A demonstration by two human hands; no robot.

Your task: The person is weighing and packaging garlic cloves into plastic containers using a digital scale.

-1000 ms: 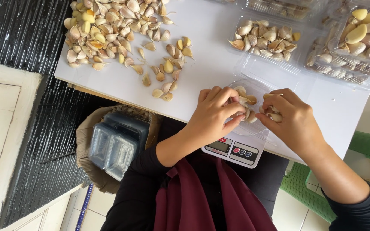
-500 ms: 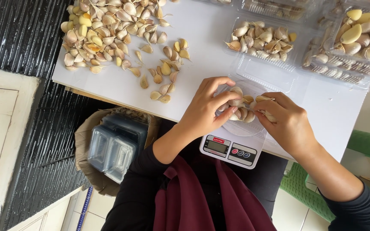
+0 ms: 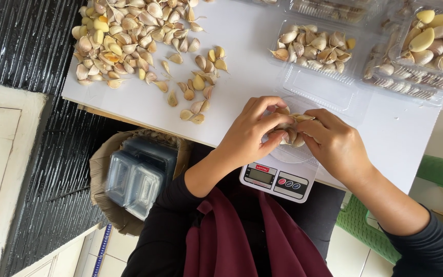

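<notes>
Garlic cloves point(image 3: 290, 134) cupped between left hand point(image 3: 252, 134) and right hand point(image 3: 334, 146) fingers, over scale point(image 3: 278, 179).

A: What sits between the 2 hands?

B: A small clump of garlic cloves point(image 3: 289, 134), pale cream with papery skins, some tinged brown. They are bunched together, partly hidden under the fingers, so their count cannot be told.

A: How do they lie?

B: Heaped, tips pointing different ways. 1 papery tip sticks out at the top of the clump, just beside the right hand's point(image 3: 337, 146) fingertips. The left hand point(image 3: 252, 131) covers the near-left side of the heap.

A: And under them?

B: A white digital kitchen scale point(image 3: 278, 177), flat on the table edge. Its display and 2 round buttons show just below the wrists.
</notes>
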